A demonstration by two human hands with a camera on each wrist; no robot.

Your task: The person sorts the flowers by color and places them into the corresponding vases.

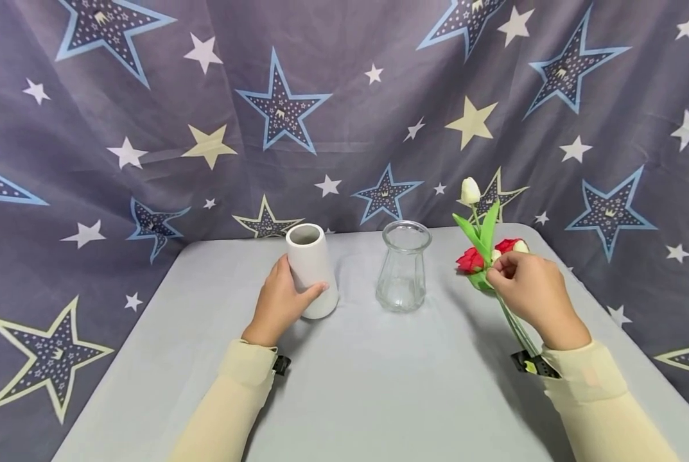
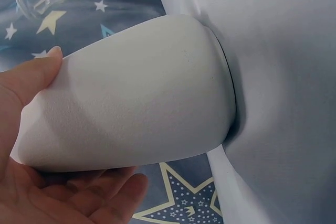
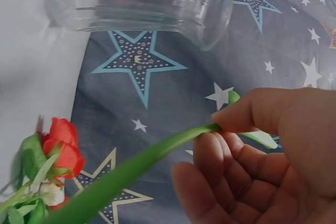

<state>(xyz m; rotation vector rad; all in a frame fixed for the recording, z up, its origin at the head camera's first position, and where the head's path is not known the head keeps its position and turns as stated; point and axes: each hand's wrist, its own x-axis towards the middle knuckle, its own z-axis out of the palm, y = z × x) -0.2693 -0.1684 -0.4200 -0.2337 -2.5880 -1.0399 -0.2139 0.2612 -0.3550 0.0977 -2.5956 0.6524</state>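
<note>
Gripping a white vase (image 1: 314, 273) is the left hand (image 1: 280, 298), while the right hand (image 1: 532, 289) pinches a white tulip (image 1: 486, 234).

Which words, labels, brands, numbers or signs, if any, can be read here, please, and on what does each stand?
None can be read in any view.
White vase and glass vase: no lettering shows.
Backdrop: only printed stars, some with small crowns; no words.
Left wrist strap, right wrist strap: too small to tell whether either bears text.
</note>
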